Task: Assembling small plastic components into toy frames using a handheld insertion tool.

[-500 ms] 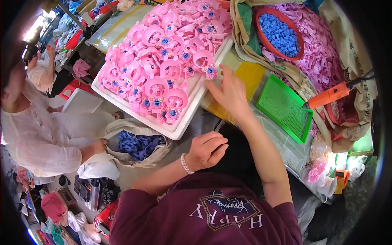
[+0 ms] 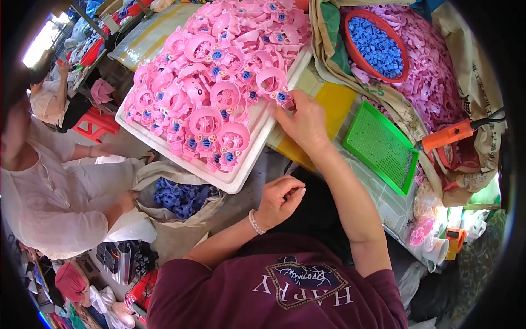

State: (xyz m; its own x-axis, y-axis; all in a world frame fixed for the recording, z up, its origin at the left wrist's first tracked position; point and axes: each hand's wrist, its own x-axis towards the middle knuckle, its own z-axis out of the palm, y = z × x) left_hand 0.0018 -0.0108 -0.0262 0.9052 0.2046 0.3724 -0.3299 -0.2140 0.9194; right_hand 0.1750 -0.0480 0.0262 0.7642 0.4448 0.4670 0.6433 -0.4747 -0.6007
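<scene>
A heap of pink plastic pieces (image 2: pixel 205 120), with round openings, small ears and dark-blue inserts, fills a white foam tray (image 2: pixel 235 178). At the tray's right edge my right hand (image 2: pixel 302 123) has its thumb and fingers around the outermost pink plastic piece (image 2: pixel 281 97), which still lies against the heap. My left hand (image 2: pixel 278 203), with a beaded bracelet at the wrist, is held in front of my body below the tray. Its fingers are curled closed, and whatever may be inside them is hidden.
Right of the tray are a green perforated tray (image 2: pixel 378 148), an orange electric screwdriver (image 2: pixel 446 135) on a cable, and a red basin (image 2: pixel 406 66) of small blue parts on a sack of pink strips (image 2: pixel 433 82). A person in white (image 2: pixel 60 186) sits left, beside a bag of blue pieces (image 2: pixel 183 194).
My right hand has gone from spread fingers to closing on the pink piece at the tray's edge. My left hand stays curled almost in place. The seated person's arm has moved.
</scene>
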